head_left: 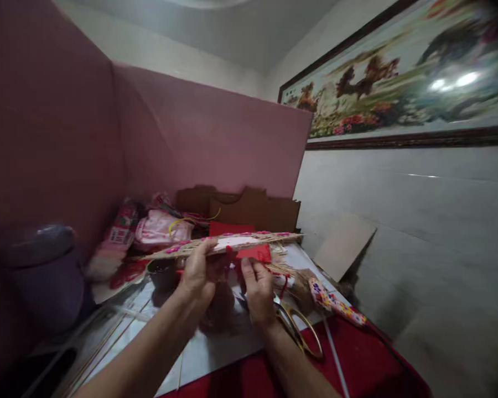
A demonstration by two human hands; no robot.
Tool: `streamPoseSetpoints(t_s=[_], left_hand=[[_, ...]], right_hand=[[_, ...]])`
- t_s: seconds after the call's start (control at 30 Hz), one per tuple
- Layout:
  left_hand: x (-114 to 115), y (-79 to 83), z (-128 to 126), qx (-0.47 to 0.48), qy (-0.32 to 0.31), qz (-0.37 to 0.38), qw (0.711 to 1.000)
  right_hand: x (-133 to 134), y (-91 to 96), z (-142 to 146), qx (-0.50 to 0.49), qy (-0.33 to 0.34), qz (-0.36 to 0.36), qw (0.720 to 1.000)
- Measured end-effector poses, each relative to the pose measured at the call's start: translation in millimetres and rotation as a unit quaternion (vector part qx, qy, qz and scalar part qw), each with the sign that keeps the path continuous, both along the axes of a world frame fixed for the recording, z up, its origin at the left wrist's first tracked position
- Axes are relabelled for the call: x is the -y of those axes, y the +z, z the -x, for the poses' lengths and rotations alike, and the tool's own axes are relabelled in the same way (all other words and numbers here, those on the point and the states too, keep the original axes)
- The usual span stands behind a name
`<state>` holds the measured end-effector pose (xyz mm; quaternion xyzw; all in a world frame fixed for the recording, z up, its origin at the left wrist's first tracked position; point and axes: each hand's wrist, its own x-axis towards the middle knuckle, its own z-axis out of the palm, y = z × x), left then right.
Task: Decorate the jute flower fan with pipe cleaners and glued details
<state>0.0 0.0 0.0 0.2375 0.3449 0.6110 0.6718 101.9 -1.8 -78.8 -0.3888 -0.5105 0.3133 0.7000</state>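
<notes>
My left hand [199, 271] is closed around a long, flat bundle of thin sticks [274, 239] with pink trim and a white strip along it. The bundle lies crosswise in front of me, raised above the table. Just right of it, my right hand [258, 287] pinches a small red piece [255, 253], paper or cloth, under the bundle's edge. The tip of that grip is partly hidden. Gold-handled scissors [315, 334] lie beside my right wrist, their blades mostly covered. Behind my left hand stands a small dark cup [162, 275].
Pink and white packages [161, 226] are heaped at the back left, before brown cardboard [253, 213]. A flower-patterned object [336, 307] lies at the right edge. Loose sticks [112, 337] lie front left, near a lidded bucket [45, 276]. Red cloth [357, 354] covers the near side.
</notes>
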Motion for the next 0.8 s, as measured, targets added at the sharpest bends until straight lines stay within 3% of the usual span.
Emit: streamPoseSetpoints(t_s=[0.17,0.27,0.47,0.63,0.8], left_hand=[[1,1.5,1,-0.001,0.015,-0.007,1.000],[0,1.1,1,-0.001,0.037,-0.018,0.999],[-8,-3.0,1,0.049,0.069,-0.150,0.985],[-15,-3.0,6,0.082,0.002,-0.248,0.965],[-17,-2.8,12,0.102,-0.044,-0.293,0.950]], right_hand=[[-10,-9.3,-3,-0.071,-0.065,0.056,0.994],[-9,-6.4,-5,-0.089,-0.102,0.025,0.990],[6,3.0,-5,-0.036,-0.148,-0.033,0.988],[10,6.7,-6,0.033,-0.194,-0.087,0.976],[9,8.0,-8,0.055,-0.161,-0.103,0.980]])
